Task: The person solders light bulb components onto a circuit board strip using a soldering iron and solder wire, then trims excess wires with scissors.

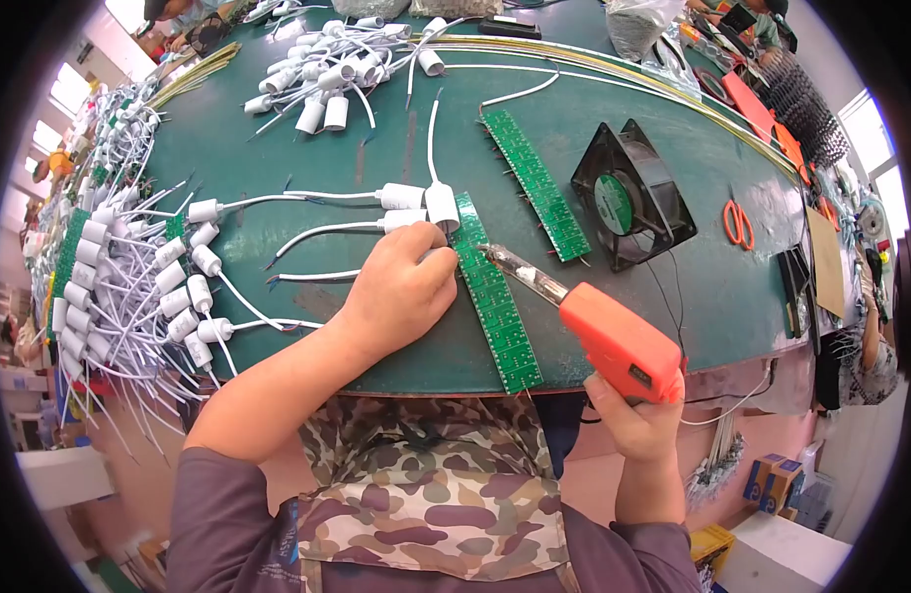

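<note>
My left hand (408, 282) is closed at the left edge of a green circuit board strip (497, 311). Its fingertips pinch a white wired cap, mostly hidden by the fingers. A white wire (319, 277) runs out from under that hand. Just above, another white cap (442, 206) rests against the strip with its wire pointing away, beside a further white cap (402, 196). In my right hand (635, 410) is an orange soldering gun (619, 336), gripped by its handle. Its dark tip lies over the strip's upper part, close to my left fingertips; contact is unclear.
A second green strip (537, 183) lies farther right, near a black fan (633, 198). Orange-handled scissors (738, 225) are at the right. White wired caps are heaped at the left (169, 277) and far side (337, 74). Other people sit beyond the table (732, 296).
</note>
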Demonstrator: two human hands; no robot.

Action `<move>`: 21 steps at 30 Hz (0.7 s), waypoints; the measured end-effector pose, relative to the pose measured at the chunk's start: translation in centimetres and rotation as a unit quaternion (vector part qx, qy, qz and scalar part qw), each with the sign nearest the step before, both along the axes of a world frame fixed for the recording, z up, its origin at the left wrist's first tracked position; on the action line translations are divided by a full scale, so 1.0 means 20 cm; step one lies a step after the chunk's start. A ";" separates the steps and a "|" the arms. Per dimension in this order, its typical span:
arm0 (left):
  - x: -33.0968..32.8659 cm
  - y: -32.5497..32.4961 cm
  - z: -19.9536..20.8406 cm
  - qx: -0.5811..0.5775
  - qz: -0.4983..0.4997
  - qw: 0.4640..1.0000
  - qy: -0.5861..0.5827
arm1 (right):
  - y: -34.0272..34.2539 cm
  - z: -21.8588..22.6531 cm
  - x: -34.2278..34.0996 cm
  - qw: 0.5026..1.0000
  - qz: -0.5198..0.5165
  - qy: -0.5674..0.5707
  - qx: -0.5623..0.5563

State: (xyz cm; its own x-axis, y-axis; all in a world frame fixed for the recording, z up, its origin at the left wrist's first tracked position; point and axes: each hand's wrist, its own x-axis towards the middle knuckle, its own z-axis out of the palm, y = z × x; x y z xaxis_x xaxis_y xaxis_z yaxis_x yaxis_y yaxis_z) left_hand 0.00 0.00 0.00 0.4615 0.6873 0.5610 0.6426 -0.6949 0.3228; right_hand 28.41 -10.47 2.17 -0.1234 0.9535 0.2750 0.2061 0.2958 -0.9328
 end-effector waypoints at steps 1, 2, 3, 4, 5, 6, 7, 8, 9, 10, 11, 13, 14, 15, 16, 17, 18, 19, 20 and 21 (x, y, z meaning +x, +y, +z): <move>0.00 0.00 0.00 0.002 0.002 1.000 0.000 | 0.00 0.00 -0.01 1.000 0.000 0.010 -0.006; 0.00 0.00 0.00 0.003 0.003 1.000 0.001 | 0.00 0.00 -0.01 1.000 0.000 0.020 -0.011; 0.00 0.00 0.00 0.005 0.000 1.000 0.005 | 0.00 0.00 -0.01 1.000 -0.004 0.024 -0.009; 0.00 0.01 0.00 0.005 0.000 1.000 0.003 | 0.01 0.00 -0.01 1.000 0.001 0.018 0.003; 0.00 0.01 0.01 0.005 -0.001 1.000 0.002 | 0.01 0.01 -0.01 1.000 0.005 0.011 0.015; 0.00 0.00 0.01 0.008 -0.002 1.000 0.006 | 0.01 0.01 -0.01 1.000 0.003 0.015 0.019; 0.00 0.00 0.01 0.004 0.001 1.000 0.005 | 0.01 0.01 -0.01 1.000 0.005 0.006 0.029; 0.00 0.00 0.02 0.001 0.005 1.000 0.003 | 0.01 0.01 -0.01 0.999 0.006 -0.003 0.040; 0.00 0.00 0.01 0.004 0.002 1.000 0.007 | 0.01 0.02 -0.01 0.999 0.003 0.001 0.042; -0.01 0.00 0.01 -0.008 0.000 1.000 0.012 | 0.00 0.02 -0.01 0.999 -0.004 -0.001 0.036; -0.02 0.00 0.01 -0.020 -0.002 1.000 0.018 | 0.00 0.02 -0.01 1.000 -0.010 -0.003 0.030; -0.02 -0.02 0.04 -0.031 -0.002 0.999 0.019 | -0.02 0.05 0.00 1.000 -0.011 -0.004 0.020; -0.02 -0.03 0.06 -0.043 0.002 0.999 0.015 | -0.02 0.05 0.01 1.000 -0.007 -0.010 0.010; -0.03 -0.04 0.08 -0.041 -0.004 0.999 0.019 | -0.03 0.05 0.02 1.000 -0.014 -0.006 0.011; -0.04 -0.05 0.10 -0.048 -0.001 0.998 0.035 | -0.03 0.04 0.04 1.000 -0.014 -0.004 0.014; -0.05 -0.05 0.12 -0.054 0.003 0.997 0.051 | -0.04 0.04 0.05 1.000 -0.014 -0.001 0.018; -0.06 -0.06 0.15 -0.065 0.020 0.995 0.074 | -0.04 0.04 0.05 1.000 -0.015 0.003 0.020; -0.07 -0.06 0.17 -0.063 0.019 0.995 0.077 | -0.04 0.04 0.06 0.999 -0.023 0.008 0.028; -0.09 -0.05 0.19 -0.095 0.030 0.986 0.132 | -0.04 0.04 0.06 0.999 -0.031 0.013 0.036; -0.10 -0.04 0.20 -0.128 0.041 0.974 0.183 | -0.04 0.04 0.07 0.999 -0.031 0.013 0.038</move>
State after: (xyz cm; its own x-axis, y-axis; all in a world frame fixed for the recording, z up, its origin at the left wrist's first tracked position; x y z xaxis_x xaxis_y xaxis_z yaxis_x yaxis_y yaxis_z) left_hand -1.99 -0.73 4.03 0.5358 0.8260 0.1749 0.7972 -0.5631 0.2175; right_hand 29.85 -11.25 3.02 -0.0560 0.9356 0.3487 0.2020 0.3527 -0.9137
